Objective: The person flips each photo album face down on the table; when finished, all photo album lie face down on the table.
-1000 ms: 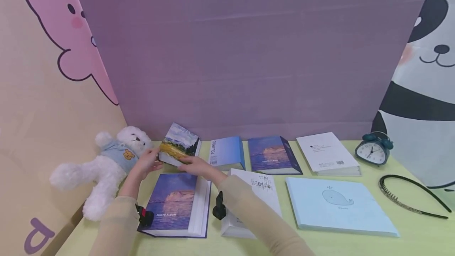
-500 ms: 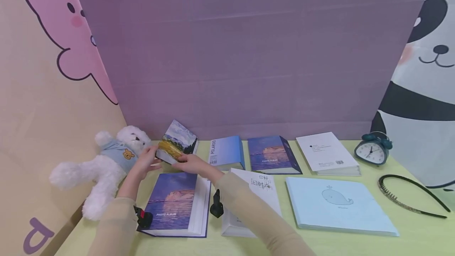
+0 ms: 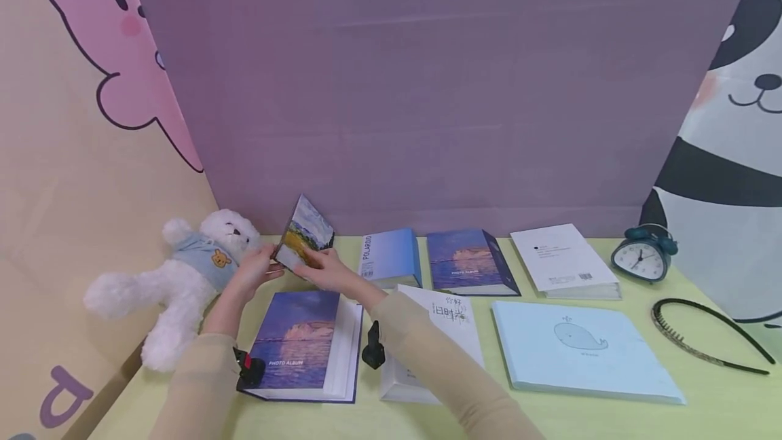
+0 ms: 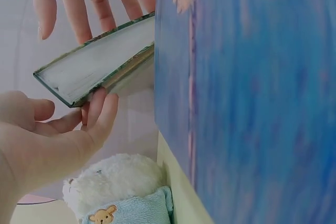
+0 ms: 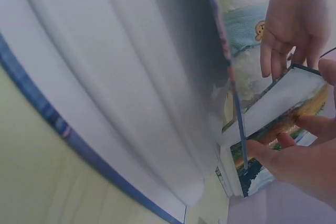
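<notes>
- Small album (image 3: 304,238) judged stiff, hardcover, light; glossy cover probably slick, so I'd grip it by the edges.
- Left hand (image 3: 255,272) cupped its left edge, fingers curled; right hand (image 3: 326,270) pinched its lower right edge.
- Cover: painted landscape, yellow field, cloudy sky.
- It was tilted up off the table (image 3: 702,392), between the teddy bear (image 3: 177,277) and the blue album (image 3: 391,258).
</notes>
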`<action>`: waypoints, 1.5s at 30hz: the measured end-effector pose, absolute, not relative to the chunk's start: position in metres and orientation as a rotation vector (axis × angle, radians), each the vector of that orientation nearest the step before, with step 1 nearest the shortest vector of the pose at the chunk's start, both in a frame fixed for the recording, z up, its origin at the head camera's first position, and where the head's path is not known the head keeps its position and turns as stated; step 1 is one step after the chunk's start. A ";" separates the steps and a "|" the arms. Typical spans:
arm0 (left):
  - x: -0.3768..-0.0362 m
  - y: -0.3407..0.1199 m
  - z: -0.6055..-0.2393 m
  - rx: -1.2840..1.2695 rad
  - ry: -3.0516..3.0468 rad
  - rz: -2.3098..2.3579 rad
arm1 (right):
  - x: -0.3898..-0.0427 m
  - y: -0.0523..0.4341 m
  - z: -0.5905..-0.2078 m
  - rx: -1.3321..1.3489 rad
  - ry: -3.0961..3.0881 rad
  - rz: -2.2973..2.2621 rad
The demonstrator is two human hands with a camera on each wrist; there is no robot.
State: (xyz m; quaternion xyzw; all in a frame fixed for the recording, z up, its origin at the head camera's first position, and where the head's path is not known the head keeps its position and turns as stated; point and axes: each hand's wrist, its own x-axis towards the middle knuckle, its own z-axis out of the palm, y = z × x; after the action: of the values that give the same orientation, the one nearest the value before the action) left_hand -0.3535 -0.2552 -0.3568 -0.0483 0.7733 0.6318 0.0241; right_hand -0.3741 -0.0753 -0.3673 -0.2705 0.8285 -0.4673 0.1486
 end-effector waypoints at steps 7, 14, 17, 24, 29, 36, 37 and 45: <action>-0.353 -0.255 -0.356 -0.044 2.350 1.939 | -0.374 -0.077 -0.368 -0.820 2.301 -1.460; -0.354 -0.253 -0.356 -0.014 2.316 2.031 | -0.373 -0.082 -0.371 -0.787 2.285 -1.595; -0.354 -0.253 -0.357 -0.007 2.296 2.057 | -0.372 -0.084 -0.372 -0.725 2.305 -1.674; -0.357 -0.249 -0.357 0.088 2.321 2.019 | -0.377 -0.086 -0.375 -0.732 2.316 -1.833; -0.359 -0.246 -0.356 0.132 2.332 1.974 | -0.379 -0.084 -0.373 -0.859 2.417 -1.828; -0.360 -0.246 -0.360 0.113 2.323 1.979 | -0.381 -0.082 -0.370 -0.810 2.417 -1.875; -0.360 -0.246 -0.360 0.108 2.322 1.975 | -0.381 -0.082 -0.370 -0.801 2.426 -1.874; -0.359 -0.246 -0.361 0.120 2.320 1.922 | -0.377 -0.080 -0.366 -0.735 2.466 -1.889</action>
State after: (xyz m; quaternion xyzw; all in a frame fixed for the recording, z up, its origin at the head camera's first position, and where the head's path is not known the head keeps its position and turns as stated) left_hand -0.3590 -0.2456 -0.3611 0.0397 0.7678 0.6363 0.0632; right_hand -0.3774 -0.0795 -0.3661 -0.2303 0.7723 -0.5915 -0.0255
